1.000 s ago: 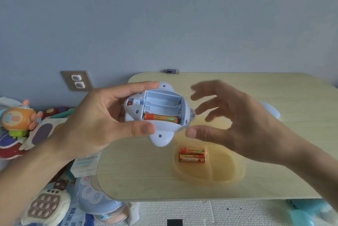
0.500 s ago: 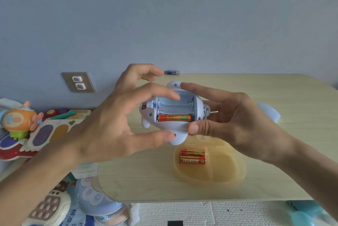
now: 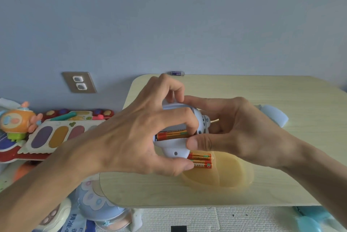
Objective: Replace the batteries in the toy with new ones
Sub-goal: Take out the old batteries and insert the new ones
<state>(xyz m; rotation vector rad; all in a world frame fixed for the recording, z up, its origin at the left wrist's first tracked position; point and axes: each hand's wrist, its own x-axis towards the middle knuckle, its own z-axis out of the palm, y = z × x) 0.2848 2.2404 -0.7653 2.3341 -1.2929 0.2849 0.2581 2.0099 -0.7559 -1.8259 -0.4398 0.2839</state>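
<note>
Head view: pale blue toy (image 3: 175,149) held above surface (image 3: 281,184), battery bay facing camera. Left hand (image 3: 131,137) fingers pinch one orange battery (image 3: 171,135) in bay, long axis left-right. Right hand (image 3: 240,134) fingers clamp toy's right end. Two orange batteries (image 3: 201,160) lie left-right in yellow tray (image 3: 234,173) below.

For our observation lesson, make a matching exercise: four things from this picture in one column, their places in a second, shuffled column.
Things:
1. toy
2. two orange batteries
3. dark battery
4. wall socket

Places:
A. far table edge
B. wall left of the table
C. yellow tray
D. between both hands

Pairs: 1-D, 2-C, 3-A, 4-B
</note>
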